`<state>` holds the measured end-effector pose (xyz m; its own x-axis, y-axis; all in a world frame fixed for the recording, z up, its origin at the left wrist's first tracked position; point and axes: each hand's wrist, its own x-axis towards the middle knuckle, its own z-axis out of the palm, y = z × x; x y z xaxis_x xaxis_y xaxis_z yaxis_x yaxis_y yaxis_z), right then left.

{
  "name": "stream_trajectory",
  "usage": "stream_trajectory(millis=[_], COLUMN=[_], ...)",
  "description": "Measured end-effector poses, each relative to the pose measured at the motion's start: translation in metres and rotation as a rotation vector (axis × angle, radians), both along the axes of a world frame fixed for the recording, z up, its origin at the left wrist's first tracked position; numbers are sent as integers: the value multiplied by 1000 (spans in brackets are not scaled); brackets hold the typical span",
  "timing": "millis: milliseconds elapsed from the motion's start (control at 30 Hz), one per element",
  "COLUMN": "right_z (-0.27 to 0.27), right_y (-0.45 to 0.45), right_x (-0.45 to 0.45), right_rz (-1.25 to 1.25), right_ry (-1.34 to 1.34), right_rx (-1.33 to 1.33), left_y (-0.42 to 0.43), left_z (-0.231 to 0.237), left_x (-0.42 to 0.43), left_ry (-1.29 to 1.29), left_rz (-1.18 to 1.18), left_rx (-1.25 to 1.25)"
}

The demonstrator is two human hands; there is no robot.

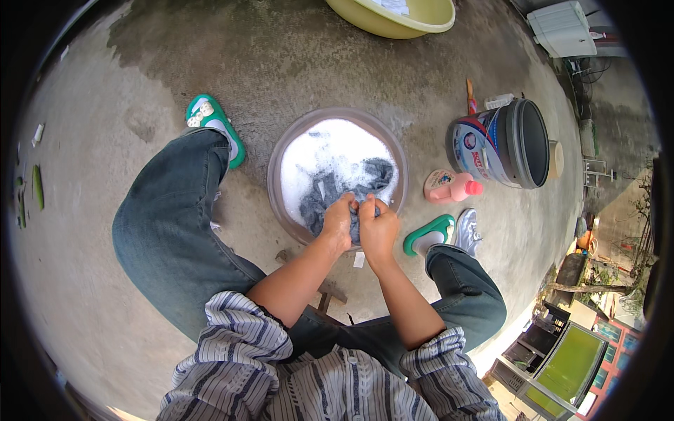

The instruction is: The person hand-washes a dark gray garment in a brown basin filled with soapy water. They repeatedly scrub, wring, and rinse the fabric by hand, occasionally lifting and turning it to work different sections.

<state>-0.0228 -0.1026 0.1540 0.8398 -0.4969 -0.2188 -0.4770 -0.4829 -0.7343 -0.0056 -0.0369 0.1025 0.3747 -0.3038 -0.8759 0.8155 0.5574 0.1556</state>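
Note:
A round plastic basin [274, 197] on the concrete floor holds white suds [326, 142] and a wet grey-blue cloth item [321, 200]. Both my hands are at its near side, close together over the rim. My left hand [339, 218] grips a bunch of the cloth, thumb towards the middle. Beside it, my right hand [378, 223] is closed around another part of the same cloth. A fold of fabric shows between the two hands. The rest of the cloth spreads into the foam, partly covered by it.
Right of the basin stand a pink detergent bottle [447, 187] and a large paint bucket [484, 144]. A grey shoe [467, 231] lies by my green slipper [432, 234]. A yellow-green tub [389, 21] with white cloth sits ahead. Wooden stool parts [329, 294] show under me.

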Motion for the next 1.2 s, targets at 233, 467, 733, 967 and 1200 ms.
stream_trajectory(millis=[233,467,733,967,1200], right_z=[-1,-65,-124,-28,86], right_y=[-15,-53,6,-40,-41], right_x=[17,44,16,10,-7], right_rz=[122,434,484,220,107], right_ry=[-3,175,362,330,-19], right_rx=[-141,-726,-54,648,665], left_y=[24,39,44,47,33], left_z=[-68,-123,-72,-93,-60], left_x=[13,3,-5,0,20], left_ry=[90,263,238,150,2], left_rz=[126,-56,-46,-78,-55], left_rx=[306,447,152,130,62])
